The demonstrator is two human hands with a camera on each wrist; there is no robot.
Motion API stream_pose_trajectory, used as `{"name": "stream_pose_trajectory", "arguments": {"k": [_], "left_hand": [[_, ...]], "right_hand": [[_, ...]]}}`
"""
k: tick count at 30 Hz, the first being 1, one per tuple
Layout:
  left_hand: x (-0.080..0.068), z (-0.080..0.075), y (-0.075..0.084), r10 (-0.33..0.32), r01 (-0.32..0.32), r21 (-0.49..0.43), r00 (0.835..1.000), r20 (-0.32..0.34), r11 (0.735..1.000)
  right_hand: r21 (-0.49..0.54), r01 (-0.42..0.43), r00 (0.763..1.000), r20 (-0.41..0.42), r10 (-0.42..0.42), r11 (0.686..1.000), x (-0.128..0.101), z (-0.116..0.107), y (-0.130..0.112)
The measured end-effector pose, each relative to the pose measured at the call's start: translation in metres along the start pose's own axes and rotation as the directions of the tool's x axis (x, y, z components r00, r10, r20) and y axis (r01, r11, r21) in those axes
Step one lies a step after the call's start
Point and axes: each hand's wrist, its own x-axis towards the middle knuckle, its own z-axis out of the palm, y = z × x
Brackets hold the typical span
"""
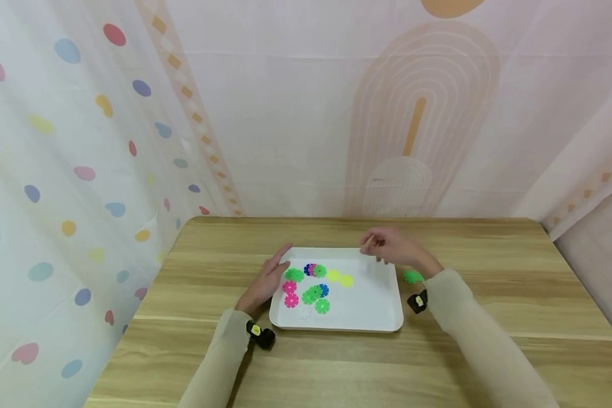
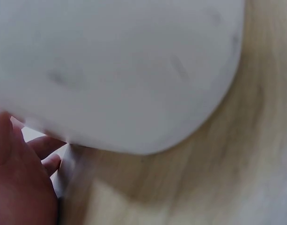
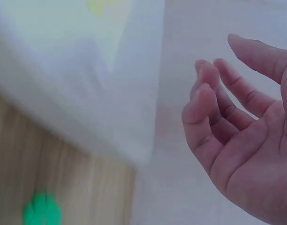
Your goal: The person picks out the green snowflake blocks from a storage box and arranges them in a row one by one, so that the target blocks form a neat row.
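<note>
The tray [image 1: 369, 306] of bright discs [image 1: 322, 306] is low in the middle of the frame. The left hand [image 1: 265, 283] touches its left edge, fingers straight; the right hand [image 1: 395, 247], loosely bent, holds nothing.

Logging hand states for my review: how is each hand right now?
Left hand: open, at the tray's left edge.
Right hand: open, holding nothing.

The tray [image 1: 372, 303] was plain white. Single-colour items included green discs [image 1: 322, 306], pink discs [image 1: 291, 300], blue discs [image 1: 324, 289] and yellow discs [image 1: 346, 281]. The worktop [image 1: 494, 255] had a light-brown wood-grain pattern. The sleeves [image 1: 489, 340] were plain cream. The curtain [image 1: 285, 113] was pale, with multicoloured spots [image 1: 67, 51] and hearts [image 1: 25, 353], orange diamonds [image 1: 174, 60] and a peach line-patterned arch [image 1: 367, 141].
</note>
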Motion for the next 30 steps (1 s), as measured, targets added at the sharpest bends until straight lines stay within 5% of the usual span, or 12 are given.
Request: {"name": "stream_pose_trajectory", "arguments": {"k": [13,30], "left_hand": [[-0.003,0.005,0.005,0.043,-0.042,0.048,0.999,-0.012,0.998],[-0.002,0.006,0.003,0.082,-0.080,0.108,0.997,-0.016,0.991]], "right_hand": [[-0.062,-0.044,0.983,0.174,0.054,0.997,0.042,0.062,-0.023],[-0.070,-0.090,0.991,0.089,0.096,0.993,0.059,0.095,-0.007]]}}
